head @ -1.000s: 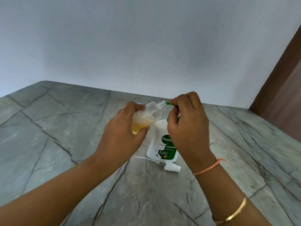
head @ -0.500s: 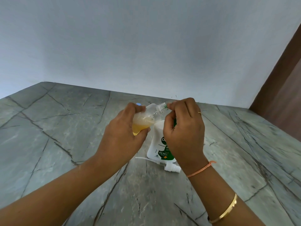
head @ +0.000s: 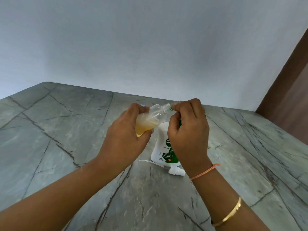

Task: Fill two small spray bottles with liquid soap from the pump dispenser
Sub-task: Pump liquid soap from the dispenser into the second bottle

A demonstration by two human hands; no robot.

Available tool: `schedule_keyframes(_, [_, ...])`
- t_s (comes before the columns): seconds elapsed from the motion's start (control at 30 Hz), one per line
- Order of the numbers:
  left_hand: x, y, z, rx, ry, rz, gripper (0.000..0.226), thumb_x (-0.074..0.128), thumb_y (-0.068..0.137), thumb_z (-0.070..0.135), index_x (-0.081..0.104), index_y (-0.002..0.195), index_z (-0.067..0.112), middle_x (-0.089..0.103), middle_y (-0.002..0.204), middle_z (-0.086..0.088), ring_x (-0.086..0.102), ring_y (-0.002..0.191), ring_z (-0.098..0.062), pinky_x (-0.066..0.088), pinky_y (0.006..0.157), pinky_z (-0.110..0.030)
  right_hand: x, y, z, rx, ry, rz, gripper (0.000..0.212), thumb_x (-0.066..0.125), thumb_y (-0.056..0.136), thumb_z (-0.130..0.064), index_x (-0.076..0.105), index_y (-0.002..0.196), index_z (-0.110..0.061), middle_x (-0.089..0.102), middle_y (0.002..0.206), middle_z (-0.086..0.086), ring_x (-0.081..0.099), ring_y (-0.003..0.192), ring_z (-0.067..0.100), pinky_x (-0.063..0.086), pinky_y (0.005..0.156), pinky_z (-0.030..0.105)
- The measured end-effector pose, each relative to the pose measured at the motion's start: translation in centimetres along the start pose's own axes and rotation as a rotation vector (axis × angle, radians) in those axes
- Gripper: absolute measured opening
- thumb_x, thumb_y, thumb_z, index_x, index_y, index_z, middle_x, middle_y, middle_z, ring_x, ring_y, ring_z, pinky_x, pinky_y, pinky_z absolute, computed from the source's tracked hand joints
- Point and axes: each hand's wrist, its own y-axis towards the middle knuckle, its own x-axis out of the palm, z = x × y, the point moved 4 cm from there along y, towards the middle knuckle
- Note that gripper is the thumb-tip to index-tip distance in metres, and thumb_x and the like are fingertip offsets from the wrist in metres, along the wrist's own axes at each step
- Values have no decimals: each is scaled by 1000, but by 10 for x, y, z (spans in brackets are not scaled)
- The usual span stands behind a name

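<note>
One likely light, soft-walled, slippery spray bottle [head: 154, 115] sat tilted in the left grip [head: 126, 137], clasped round its body above the tabletop's [head: 66, 130] far edge, the right grip [head: 188, 130] pinching the pump dispenser's [head: 161, 147] nozzle [head: 170, 108].

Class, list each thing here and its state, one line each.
Small spray bottle, uncapped, tilted, partly filled with amber soap.
Pump dispenser, upright on the table, nozzle at the bottle's mouth.
Spray cap, off, lying on the table.
Left hand, holds the bottle.
Right hand, grips the pump head.
</note>
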Motion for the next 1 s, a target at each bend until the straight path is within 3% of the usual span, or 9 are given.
schedule_keyframes(0.27, [1,-1,0,-6,16,-7,50,74,74,24,48,116,26,59,113,5,56,89,-14,53,76,-31,0,-3,0,-10,5,-24,22,42,79,-4,63,84,-1,58,85,13,56,75,26,40,59,21])
schedule_keyframes(0.43, [2,-1,-1,-6,17,-7,49,74,74,26,47,115,28,57,111,8,55,89,-12,51,75,-26,-4,6,1,6,5,-88,15,53,76,2,62,86,-2,57,87,14,57,76,26,42,57,23])
schedule_keyframes(0.53, [2,-1,-1,-14,13,-6,50,74,74,26,48,116,27,58,113,6,56,90,-14,53,77,-31,-6,8,0,-7,-3,-105,14,53,76,1,62,86,-2,57,87,14,58,76,26,42,57,23])
schedule_keyframes(0.77, [1,-1,1,-14,-4,-4,49,74,74,25,48,116,26,59,114,5,57,92,-15,54,79,-34,-3,2,-1,0,10,-12,14,53,73,4,63,81,-1,56,82,15,56,71,27,40,57,23])
schedule_keyframes(1.0, [3,-1,-2,-8,13,-10,49,75,74,25,46,114,29,54,108,13,54,88,-11,51,74,-27,-1,-2,-1,1,20,-22,17,46,78,-1,62,81,0,57,83,14,55,72,26,39,57,22])
